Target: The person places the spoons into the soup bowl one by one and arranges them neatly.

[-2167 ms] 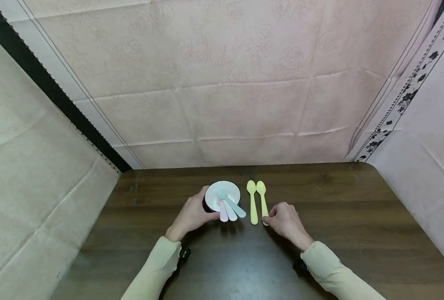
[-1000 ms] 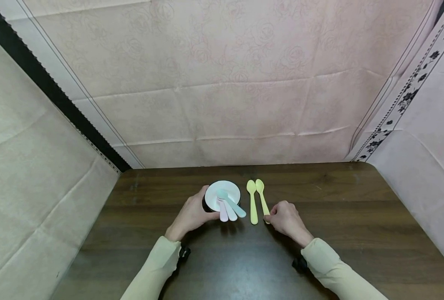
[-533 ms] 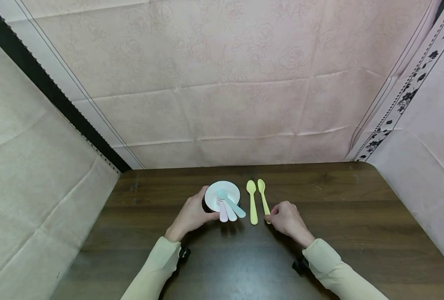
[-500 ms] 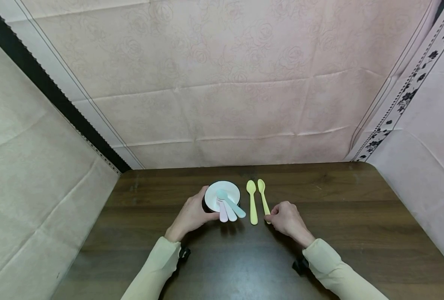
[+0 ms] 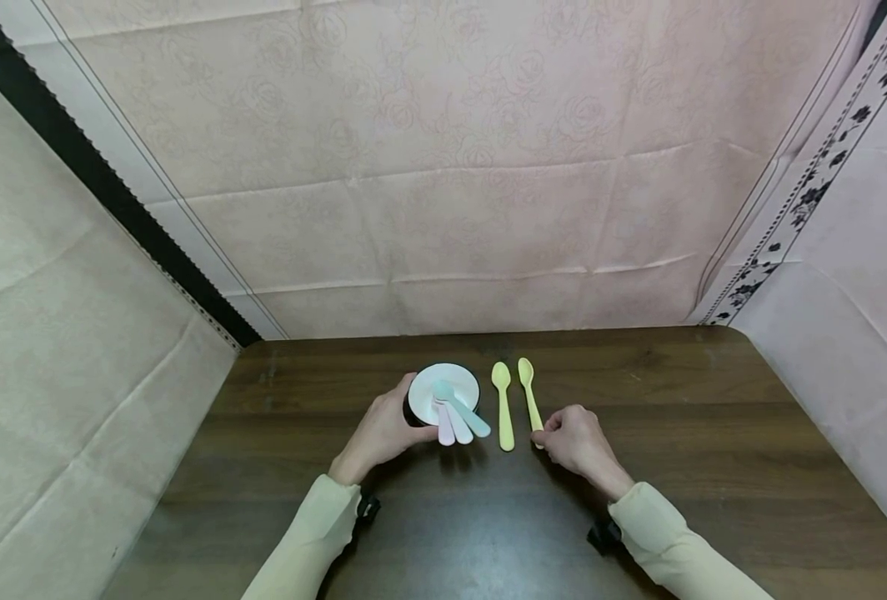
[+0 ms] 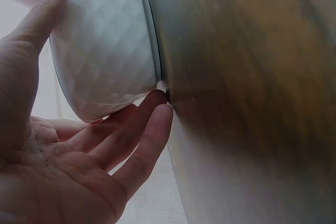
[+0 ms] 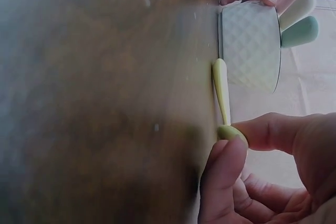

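My left hand (image 5: 387,427) holds a white bowl (image 5: 427,385) by its left side, thumb near the rim. In the left wrist view the bowl (image 6: 105,45) shows a diamond-patterned wall, and the fingers lie along it. A pink spoon (image 5: 446,427), a whitish spoon (image 5: 462,428) and a blue-green spoon (image 5: 478,426) lean in it, handles over the near rim. To the right, one yellow spoon (image 5: 504,408) lies on the table. My right hand (image 5: 578,437) pinches the handle end of another yellow spoon (image 5: 530,396) between thumb and finger; in the right wrist view its tip (image 7: 232,131) shows between them.
The brown wooden table (image 5: 443,533) carries all of this. A pale cloth backdrop (image 5: 443,208) rises behind its far edge, with more cloth at the left (image 5: 76,375) and the right (image 5: 864,292). A dark wrist device (image 5: 603,535) sits at the right cuff.
The yellow spoon in my right hand has shifted slightly right, widening the gap to the other yellow spoon. My left hand and the bowl stay practically where they were.
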### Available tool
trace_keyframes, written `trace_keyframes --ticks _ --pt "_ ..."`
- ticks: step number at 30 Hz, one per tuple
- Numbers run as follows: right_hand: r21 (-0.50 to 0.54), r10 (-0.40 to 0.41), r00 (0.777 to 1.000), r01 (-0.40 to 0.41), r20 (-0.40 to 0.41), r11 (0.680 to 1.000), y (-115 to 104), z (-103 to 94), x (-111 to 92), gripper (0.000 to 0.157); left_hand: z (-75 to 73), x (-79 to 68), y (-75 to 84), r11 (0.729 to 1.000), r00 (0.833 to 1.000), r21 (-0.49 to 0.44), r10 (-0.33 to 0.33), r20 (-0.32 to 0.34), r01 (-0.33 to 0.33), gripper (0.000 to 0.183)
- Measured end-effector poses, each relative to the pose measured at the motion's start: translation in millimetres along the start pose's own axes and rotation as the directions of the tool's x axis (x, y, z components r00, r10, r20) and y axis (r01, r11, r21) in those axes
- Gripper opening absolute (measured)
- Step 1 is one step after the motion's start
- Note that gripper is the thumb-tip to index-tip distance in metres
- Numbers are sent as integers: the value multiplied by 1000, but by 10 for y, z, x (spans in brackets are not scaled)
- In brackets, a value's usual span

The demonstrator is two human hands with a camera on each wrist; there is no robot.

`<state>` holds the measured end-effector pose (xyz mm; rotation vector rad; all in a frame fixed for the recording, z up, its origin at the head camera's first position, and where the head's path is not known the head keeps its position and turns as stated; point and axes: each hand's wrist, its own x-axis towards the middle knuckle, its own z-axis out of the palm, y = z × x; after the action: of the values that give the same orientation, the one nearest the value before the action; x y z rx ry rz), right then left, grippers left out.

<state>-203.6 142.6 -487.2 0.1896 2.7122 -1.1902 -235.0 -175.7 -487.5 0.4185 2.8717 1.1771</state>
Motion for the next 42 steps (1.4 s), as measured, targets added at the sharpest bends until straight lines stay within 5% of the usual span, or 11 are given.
trace_keyframes --ticks 26,42 --pt "179 -2 1000 3 -4 984 -195 -160 -218 15 8 6 -3 1000 1000 7 0 0 0 89" --pt "275 -70 997 55 43 960 -381 -146 -305 10 13 13 -13 1000 1000 6 1 -1 -1 88"
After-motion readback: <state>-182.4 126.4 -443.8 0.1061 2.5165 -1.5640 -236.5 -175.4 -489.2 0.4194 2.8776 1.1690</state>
